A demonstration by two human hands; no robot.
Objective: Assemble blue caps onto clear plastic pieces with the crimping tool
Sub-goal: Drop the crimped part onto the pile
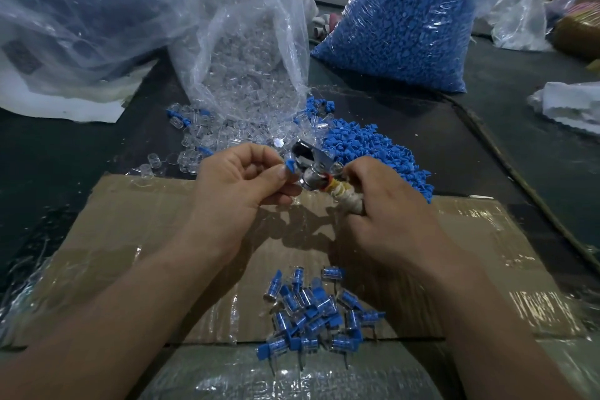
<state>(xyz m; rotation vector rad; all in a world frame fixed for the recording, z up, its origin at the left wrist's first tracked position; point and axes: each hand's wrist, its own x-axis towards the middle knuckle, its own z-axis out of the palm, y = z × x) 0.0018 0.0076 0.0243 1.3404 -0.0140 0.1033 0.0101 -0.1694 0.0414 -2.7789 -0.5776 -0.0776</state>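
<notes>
The left hand (240,182) pinches 1 blue cap (289,168) between thumb and forefinger, with the remaining fingers curled under. The cap touches the metal head of the crimping tool (310,169). The right hand (386,204) grips the tool's cloth-wrapped handle (344,201), fingers curled round it. Whether a clear piece already sits under the cap cannot be told, because the fingers hide it. With the hands as the dial centre, the loose blue caps (373,153) lie at 2 o'clock. The spilled clear plastic pieces (224,136) lie at 11 o'clock, at the mouth of their open bag (240,42). The finished assemblies (315,318) lie at 6 o'clock on the taped cardboard sheet (136,237). The step in hand appears to be seating the cap in the tool head before the squeeze. For a good result, align the cap's axis square with the head so that the press acts straight down the part. Hold the cap by its edges only, with the fingertips (281,176) clear of the closing faces. Steady the tool with the right hand rather than swinging it towards the part. Squeeze once, firmly; a tilted cap is likely to seat crooked or crack the clear body. Drop the finished part towards 6 o'clock, apart from both stock piles.
</notes>
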